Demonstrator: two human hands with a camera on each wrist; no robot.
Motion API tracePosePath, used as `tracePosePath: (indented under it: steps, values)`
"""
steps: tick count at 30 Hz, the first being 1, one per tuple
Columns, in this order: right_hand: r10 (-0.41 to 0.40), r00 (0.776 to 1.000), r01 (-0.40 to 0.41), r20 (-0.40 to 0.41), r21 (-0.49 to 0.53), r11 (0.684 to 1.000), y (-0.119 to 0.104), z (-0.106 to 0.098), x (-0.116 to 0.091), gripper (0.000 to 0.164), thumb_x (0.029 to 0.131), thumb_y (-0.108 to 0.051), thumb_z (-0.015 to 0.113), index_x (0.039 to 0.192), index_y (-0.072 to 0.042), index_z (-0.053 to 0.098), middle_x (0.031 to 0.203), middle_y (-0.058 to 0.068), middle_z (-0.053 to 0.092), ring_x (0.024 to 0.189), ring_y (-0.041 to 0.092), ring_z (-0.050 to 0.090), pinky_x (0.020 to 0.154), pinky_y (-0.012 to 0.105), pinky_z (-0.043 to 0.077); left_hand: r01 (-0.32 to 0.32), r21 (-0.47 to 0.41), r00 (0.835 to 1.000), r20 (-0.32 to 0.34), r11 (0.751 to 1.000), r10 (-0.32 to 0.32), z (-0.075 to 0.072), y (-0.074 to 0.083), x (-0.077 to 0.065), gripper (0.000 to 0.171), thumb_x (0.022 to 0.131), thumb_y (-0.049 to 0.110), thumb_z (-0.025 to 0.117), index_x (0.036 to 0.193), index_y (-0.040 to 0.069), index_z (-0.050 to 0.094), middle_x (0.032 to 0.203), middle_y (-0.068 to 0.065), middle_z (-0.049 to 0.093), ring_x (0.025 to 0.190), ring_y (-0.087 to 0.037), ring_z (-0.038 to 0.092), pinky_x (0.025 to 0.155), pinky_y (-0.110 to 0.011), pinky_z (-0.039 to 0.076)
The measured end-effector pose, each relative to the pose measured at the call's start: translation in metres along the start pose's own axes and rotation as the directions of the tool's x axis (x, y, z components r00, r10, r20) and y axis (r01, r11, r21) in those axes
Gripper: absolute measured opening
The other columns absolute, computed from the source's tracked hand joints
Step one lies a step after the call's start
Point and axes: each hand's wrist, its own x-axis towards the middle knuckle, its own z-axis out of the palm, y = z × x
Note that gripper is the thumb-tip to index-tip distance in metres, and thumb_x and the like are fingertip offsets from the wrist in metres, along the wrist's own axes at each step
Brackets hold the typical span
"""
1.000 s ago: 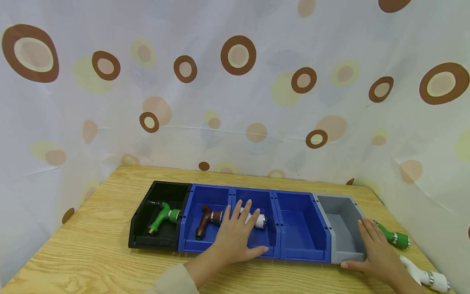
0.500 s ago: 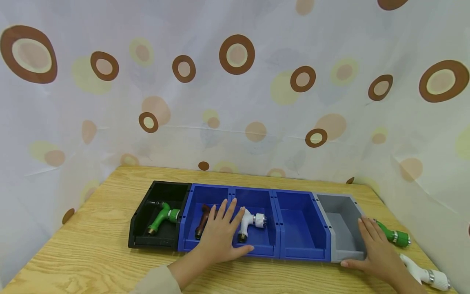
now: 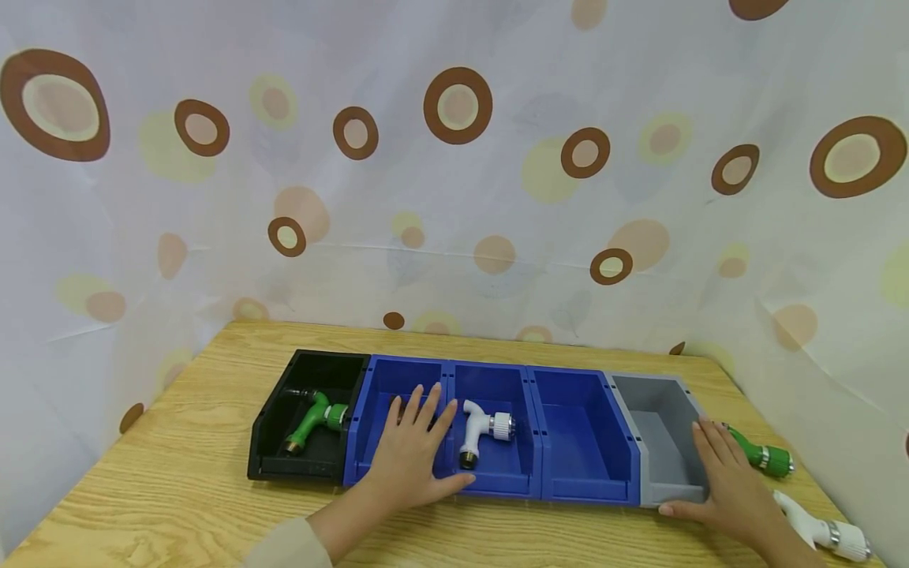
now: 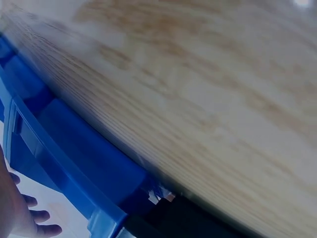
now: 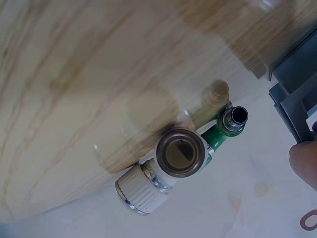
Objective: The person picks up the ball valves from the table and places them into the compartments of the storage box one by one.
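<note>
My left hand [image 3: 408, 461], fingers spread, hovers over or rests at the front of a blue bin [image 3: 408, 367]; contact cannot be told. It mostly covers a brown faucet [image 3: 403, 411] inside. One bin to the right lies a white faucet [image 3: 479, 426]. A green faucet [image 3: 308, 422] lies in the black bin [image 3: 270, 442] at the left end. My right hand [image 3: 731, 485] rests with straight fingers at the right wall of the grey bin [image 3: 671, 497], thumb by its front edge. In the right wrist view, that thumb [image 5: 307, 166] shows beside the grey bin [image 5: 297, 96].
Another blue bin [image 3: 582, 442] stands between the white faucet's bin and the grey one. Right of the row, a second green faucet [image 3: 763, 457] and a second white faucet [image 3: 827, 532] lie on the wooden table [image 3: 177, 442]. A patterned curtain [image 3: 454, 197] hangs behind.
My left hand has moved left, from over the white faucet to over the brown one, which uncovers the white faucet. The right hand has stayed in place.
</note>
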Motion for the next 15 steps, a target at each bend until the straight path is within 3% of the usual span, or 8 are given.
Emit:
tracePosePath:
  steps: [15]
  values:
    - [0.011,1.000,-0.011,0.023,0.016,1.000,0.000,-0.002,0.000,0.126,0.059,-0.052,0.079,0.144,0.012,0.012,0.149,0.034,0.012,0.142,0.022,-0.021,0.106,0.020,-0.024,0.035,-0.010,0.999,-0.016,0.999,-0.035,-0.001,-0.017,-0.009,0.093,0.071,0.073,0.056,0.140,0.011,0.042,0.147,-0.018,0.035,0.133,-0.040,0.035,0.102,-0.061,0.032]
